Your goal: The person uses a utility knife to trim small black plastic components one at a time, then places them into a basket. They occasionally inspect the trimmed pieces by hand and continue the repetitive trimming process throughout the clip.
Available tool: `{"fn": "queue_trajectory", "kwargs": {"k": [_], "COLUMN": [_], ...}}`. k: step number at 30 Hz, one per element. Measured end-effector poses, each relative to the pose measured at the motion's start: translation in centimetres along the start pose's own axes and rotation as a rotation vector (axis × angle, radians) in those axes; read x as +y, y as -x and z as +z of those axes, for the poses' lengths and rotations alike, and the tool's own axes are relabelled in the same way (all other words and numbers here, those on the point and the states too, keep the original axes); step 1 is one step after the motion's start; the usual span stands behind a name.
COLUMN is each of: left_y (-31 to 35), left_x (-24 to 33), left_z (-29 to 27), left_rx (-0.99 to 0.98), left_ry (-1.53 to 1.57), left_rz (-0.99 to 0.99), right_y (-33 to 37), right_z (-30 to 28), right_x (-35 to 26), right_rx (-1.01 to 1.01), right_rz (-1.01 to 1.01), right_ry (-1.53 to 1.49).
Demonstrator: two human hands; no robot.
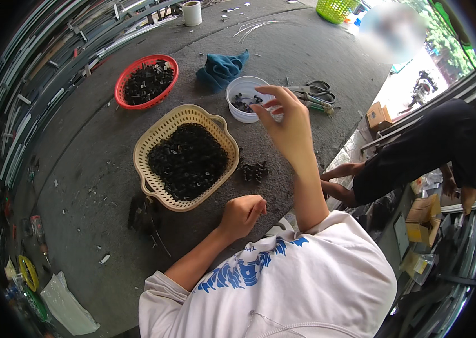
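Over the right rim of a small white plastic tub hovers my right hand. Its thumb and forefinger are apart, and nothing shows between them. A few small black parts lie in the tub. My left hand is closed near the table edge; whatever is inside it is hidden. Just beyond it, a small pile of black parts lies on the table. To its left stands a cream plastic basket with handles, filled with small black parts, some ring-shaped.
A red basket of black pieces stands at the far left. Behind the tub lies a teal cloth; scissors lie to its right. Further off are a white mug and a green basket. Another person bends beside cardboard boxes.
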State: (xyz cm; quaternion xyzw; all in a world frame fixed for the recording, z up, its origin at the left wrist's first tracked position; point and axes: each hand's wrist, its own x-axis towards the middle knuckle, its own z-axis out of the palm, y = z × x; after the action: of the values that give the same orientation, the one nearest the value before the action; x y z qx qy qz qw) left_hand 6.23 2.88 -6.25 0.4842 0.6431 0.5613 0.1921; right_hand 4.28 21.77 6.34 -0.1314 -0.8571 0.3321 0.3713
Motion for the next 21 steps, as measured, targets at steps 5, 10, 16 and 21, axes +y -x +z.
{"fn": "queue_trajectory", "kwargs": {"k": [5,10,16,21], "left_y": [-0.6,-2.2,-5.3,-5.6], "left_x": [2.0,5.1,4.1,3.1], "left_z": [-0.7,-5.7,-12.3,-12.6], "left_rx": [-0.031,0.153,0.025,-0.071], "left_ry": [0.102,-0.104,-0.812,-0.922], "left_rz": [-0.092,0.010,-0.295,-0.385], "right_y": [3.9,7.6,10.2,10.4], "right_z": [-1.1,-0.9,0.5,0.6], "right_x": [2.5,5.4,6.1,7.1], "right_rx": [-0.181,-0.470,-0.485,-0.534], "right_rz": [0.220,0.331,0.184,0.306], "right_ry": [-0.045,0.075,0.239,0.191]}}
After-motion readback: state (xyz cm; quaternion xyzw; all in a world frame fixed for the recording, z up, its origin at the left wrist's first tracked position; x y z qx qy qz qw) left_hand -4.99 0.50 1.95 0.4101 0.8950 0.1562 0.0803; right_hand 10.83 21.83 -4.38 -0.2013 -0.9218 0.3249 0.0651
